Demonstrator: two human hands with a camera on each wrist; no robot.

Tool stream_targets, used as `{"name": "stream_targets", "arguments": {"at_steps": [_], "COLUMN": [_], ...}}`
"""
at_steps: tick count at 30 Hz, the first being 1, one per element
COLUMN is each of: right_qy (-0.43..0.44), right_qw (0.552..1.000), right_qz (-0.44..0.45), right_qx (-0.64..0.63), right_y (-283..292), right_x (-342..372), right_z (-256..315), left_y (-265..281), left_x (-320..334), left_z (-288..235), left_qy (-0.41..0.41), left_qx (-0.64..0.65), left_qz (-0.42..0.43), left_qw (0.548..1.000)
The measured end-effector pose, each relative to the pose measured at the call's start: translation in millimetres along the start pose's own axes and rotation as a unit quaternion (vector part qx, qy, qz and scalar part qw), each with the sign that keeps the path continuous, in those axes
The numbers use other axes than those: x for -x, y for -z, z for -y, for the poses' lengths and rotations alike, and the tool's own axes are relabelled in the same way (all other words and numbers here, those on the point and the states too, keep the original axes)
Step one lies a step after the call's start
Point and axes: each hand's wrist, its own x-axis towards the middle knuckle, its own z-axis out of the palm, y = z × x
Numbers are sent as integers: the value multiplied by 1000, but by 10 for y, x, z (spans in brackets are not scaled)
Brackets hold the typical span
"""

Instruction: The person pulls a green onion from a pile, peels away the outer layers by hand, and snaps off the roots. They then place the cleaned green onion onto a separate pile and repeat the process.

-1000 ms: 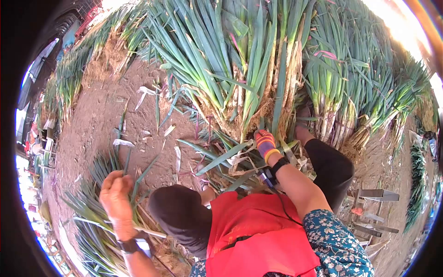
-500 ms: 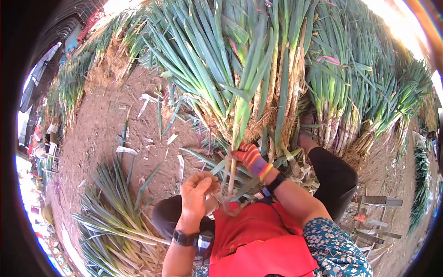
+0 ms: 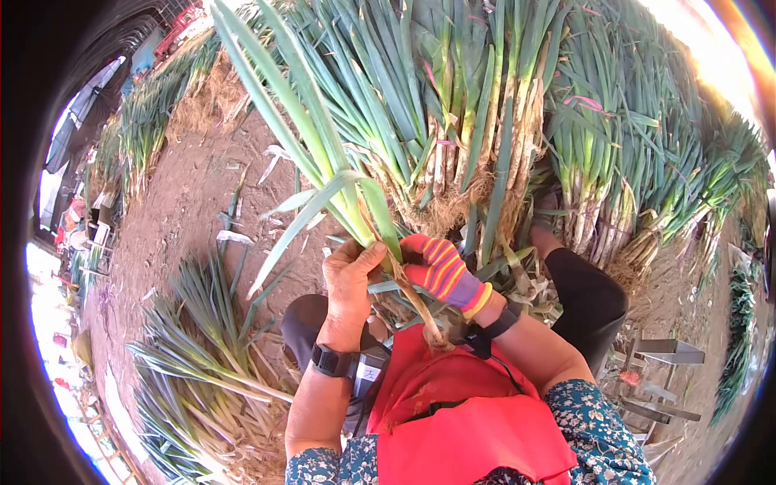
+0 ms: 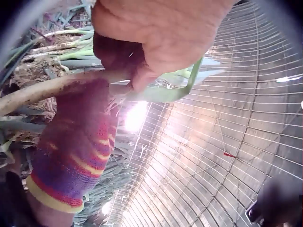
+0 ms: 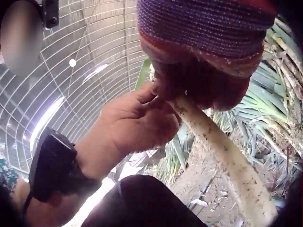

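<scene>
1 leek (image 3: 347, 212), dirt gap (image 3: 190, 194) L-side

I am in what looks like a farm's packing shed: beyond my red apron (image 3: 477, 440), thick bundles of long green onions (image 3: 614, 149) stand upright, some bound with pink ties (image 3: 584, 103), on a bare earth floor (image 3: 190, 190) littered with pale scraps (image 3: 234, 237). Left of the apron lies a loose heap of onions (image 3: 206, 364); above the apron spreads a gridded roof (image 4: 255, 109).
</scene>
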Motion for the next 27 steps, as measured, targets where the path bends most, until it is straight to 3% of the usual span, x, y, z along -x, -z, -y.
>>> {"name": "stream_targets", "arguments": {"at_steps": [2, 4, 6, 10, 12, 13, 16, 17, 20, 22, 24, 26, 27], "right_qy": [-5, 89, 78, 76, 103, 102, 189, 212, 221, 186, 86, 8, -5], "right_qw": [998, 972, 979, 986, 976, 976, 952, 943, 933, 936, 957, 971, 959], "right_qz": [-8, -13, -1, -51, -54, -53, -59, -62, -36, -29, 6, -21, -25], "right_qx": [63, 215, 189, 141, 184, 184, 233, 249, 283, 297, 278, 237, 283], "right_y": [-34, -42, -64, -157, -193, -199, -205, -206, -138, -50, 110, 373, 521], "right_x": [30, 68, 100, -30, -75, -62, -39, -3, 78, 259, 499, 709, 789], "right_z": [104, 184, 189, 61, 58, 84, 283, 313, 300, 269, 115, -116, -196], "left_y": [-5, 22, 48, 63, -61, 14, 15, -80, -58, 9, 173, 275, 330], "left_x": [42, 60, 39, 60, 101, 102, 111, 136, 186, 113, 58, 48, 30], "left_z": [-43, -74, -109, -95, -129, -101, -118, -108, 12, -32, -126, -163, -135], "left_qy": [-31, -48, -50, -68, -75, -62, -29, -47, -52, -37, -44, -54, -75], "left_qx": [-2, -3, 21, 73, 123, 138, 134, 149, 87, 33, 66, 65, 74], "left_qz": [-11, -46, -71, -32, -44, 3, 2, -40, -42, -146, -136, -142, -140], "left_qw": [999, 998, 996, 995, 989, 988, 991, 987, 994, 988, 988, 986, 985]}}
